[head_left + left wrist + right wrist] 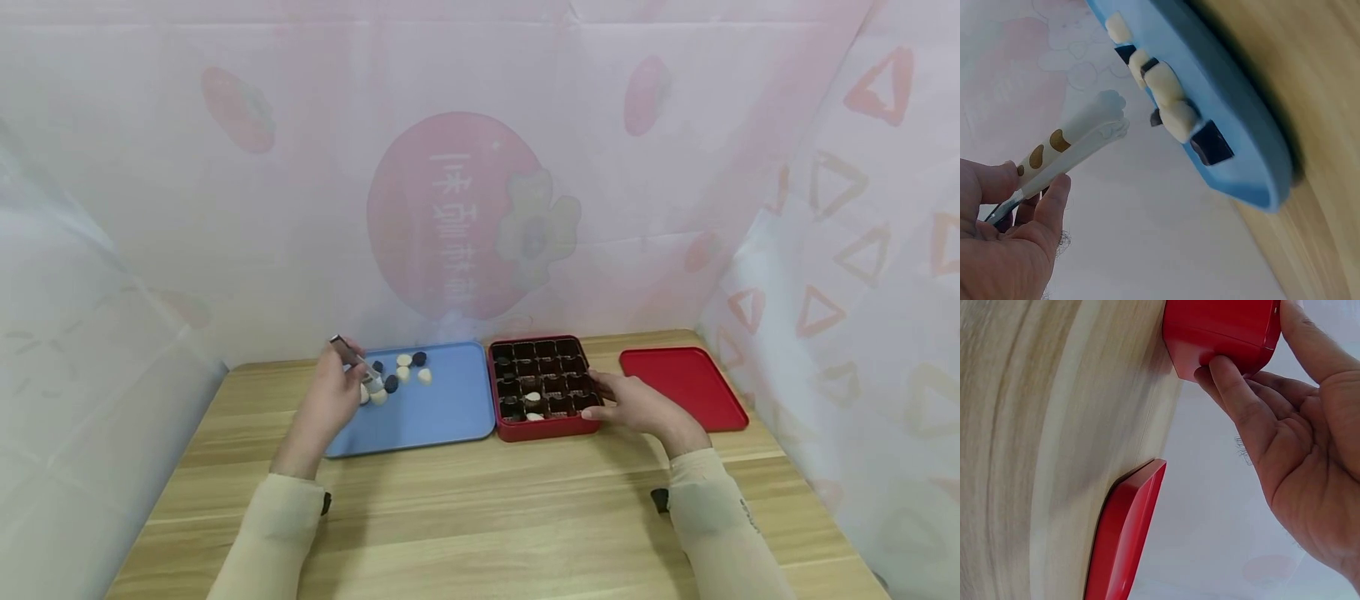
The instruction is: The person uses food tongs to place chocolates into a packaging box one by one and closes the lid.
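My left hand holds white tongs with brown spots and paw-shaped tips. In the left wrist view the tips lie close together with nothing visible between them. They hang over the left part of a blue tray, near dark and cream pieces that look like chocolates. At the right side of a red box, my right hand grips the front corner, thumb at the rim and fingers against the wall. Dark compartments divide the box. Cream pieces sit in its second column; dark pieces appear in the left column.
A red lid lies on the wooden table to the right of the box. The blue tray stands close against the box's left side. Printed white cloth hangs behind the table and along both sides.
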Tool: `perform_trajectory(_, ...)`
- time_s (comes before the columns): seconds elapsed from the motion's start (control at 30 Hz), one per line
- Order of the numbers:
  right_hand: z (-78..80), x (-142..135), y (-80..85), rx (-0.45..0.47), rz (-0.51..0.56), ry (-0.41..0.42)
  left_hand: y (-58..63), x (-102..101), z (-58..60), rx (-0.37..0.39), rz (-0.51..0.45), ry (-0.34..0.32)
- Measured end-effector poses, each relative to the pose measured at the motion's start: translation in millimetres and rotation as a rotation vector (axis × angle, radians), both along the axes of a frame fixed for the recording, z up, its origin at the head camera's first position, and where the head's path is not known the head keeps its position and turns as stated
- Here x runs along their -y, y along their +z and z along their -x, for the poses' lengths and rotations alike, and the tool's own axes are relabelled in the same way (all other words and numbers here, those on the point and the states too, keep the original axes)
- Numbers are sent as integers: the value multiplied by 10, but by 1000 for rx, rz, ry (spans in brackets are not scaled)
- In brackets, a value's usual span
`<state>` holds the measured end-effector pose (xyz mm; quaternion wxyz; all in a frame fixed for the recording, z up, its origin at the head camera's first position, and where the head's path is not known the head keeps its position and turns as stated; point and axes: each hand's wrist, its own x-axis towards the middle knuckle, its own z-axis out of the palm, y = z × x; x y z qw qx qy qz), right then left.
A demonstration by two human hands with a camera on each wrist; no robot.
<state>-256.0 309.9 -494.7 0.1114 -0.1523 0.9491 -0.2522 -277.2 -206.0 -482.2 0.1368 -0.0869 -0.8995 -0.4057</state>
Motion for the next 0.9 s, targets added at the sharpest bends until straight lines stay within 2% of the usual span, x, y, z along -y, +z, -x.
perform_trajectory(0.3, -6, -7, 9, 3, 7, -3, -70, 177, -54, 89, 39, 29)
perform_trajectory(0.6, -3, -1, 5, 0, 2, 4, -164, 219, -34, 106, 46, 21)
perform_trajectory(0.9, 2, 1, -3, -4, -2, 8, -181, 193, 11, 121, 64, 42)
